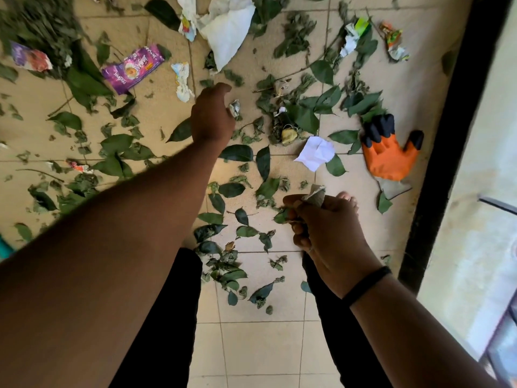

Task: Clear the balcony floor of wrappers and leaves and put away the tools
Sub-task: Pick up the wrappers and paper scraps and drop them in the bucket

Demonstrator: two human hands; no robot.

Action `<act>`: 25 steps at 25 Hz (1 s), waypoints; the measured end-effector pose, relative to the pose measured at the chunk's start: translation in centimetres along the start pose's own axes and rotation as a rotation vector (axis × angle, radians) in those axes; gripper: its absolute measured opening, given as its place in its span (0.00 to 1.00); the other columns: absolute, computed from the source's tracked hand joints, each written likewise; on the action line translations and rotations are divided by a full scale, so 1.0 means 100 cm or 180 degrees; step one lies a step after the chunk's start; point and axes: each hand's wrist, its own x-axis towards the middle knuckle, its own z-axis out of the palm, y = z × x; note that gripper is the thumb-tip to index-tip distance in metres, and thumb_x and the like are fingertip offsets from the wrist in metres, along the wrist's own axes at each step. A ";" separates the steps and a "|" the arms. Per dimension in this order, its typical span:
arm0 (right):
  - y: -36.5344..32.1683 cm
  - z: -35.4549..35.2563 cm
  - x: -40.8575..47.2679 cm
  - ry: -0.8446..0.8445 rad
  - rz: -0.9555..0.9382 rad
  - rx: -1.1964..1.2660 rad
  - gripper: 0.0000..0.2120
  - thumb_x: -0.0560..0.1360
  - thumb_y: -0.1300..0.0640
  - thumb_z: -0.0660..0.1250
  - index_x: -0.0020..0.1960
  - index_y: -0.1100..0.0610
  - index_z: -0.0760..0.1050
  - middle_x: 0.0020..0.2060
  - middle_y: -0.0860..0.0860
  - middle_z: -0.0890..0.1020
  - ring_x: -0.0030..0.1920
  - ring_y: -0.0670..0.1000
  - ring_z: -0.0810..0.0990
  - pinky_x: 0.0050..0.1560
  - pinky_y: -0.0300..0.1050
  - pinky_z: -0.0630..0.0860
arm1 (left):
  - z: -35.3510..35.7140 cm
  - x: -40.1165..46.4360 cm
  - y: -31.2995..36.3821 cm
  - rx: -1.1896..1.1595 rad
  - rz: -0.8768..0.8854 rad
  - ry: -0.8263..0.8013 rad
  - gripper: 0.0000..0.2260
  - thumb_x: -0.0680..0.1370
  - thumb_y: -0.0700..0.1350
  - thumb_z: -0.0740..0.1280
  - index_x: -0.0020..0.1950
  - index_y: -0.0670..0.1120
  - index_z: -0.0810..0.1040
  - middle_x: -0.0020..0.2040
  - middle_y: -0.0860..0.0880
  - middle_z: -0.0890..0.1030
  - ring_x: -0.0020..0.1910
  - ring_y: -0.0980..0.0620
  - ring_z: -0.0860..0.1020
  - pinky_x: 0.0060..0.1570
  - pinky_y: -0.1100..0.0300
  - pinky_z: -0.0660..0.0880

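**Balcony floor: litter count, near to far**

Right hand (pixel 327 228) nearest, fingers curled tight around a crumpled grey wrapper (pixel 315 195) plus a green leaf (pixel 282 216). Black band (pixel 366 284) on that wrist. Left hand (pixel 212 116) stretched out over the tiles (pixel 260 348), fingers curling down beside a small crumpled scrap (pixel 235 107); contact unclear, fingertips hidden behind the hand.

Leaves: dozens, loose, too many to count; densest pile far left (pixel 39 26).

One orange-and-black glove (pixel 389 152) flat by the black frame (pixel 447 141). One folded white paper (pixel 317 153) just left of it.

Further out: two purple sachets (pixel 133 68) (pixel 29 58), one large white sheet (pixel 226 26), three or more small crumpled wrappers top right (pixel 396 42).
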 end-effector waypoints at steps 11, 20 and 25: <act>-0.012 -0.025 0.012 0.0043 -0.0320 -0.0562 0.11 0.81 0.62 0.63 0.44 0.64 0.82 0.26 0.51 0.75 0.24 0.47 0.68 0.26 0.39 0.63 | 0.033 0.020 -0.001 0.0439 -0.0182 0.0143 0.10 0.78 0.37 0.64 0.56 0.42 0.84 0.57 0.38 0.81 0.56 0.37 0.79 0.54 0.47 0.75; -0.019 -0.033 0.019 0.0289 -0.0564 -0.0641 0.11 0.76 0.50 0.63 0.47 0.57 0.80 0.35 0.58 0.79 0.34 0.58 0.79 0.37 0.49 0.82 | -0.052 -0.097 0.082 -0.4253 -0.1285 -0.1742 0.11 0.78 0.31 0.65 0.51 0.43 0.84 0.39 0.45 0.80 0.30 0.56 0.71 0.30 0.63 0.70; -0.019 -0.044 0.020 0.0023 0.0071 0.0224 0.13 0.83 0.56 0.56 0.40 0.57 0.69 0.23 0.51 0.69 0.21 0.47 0.64 0.22 0.37 0.60 | -0.052 -0.167 0.127 -0.3665 -0.0577 -0.2187 0.08 0.75 0.33 0.70 0.48 0.44 0.86 0.34 0.52 0.83 0.30 0.57 0.75 0.31 0.66 0.69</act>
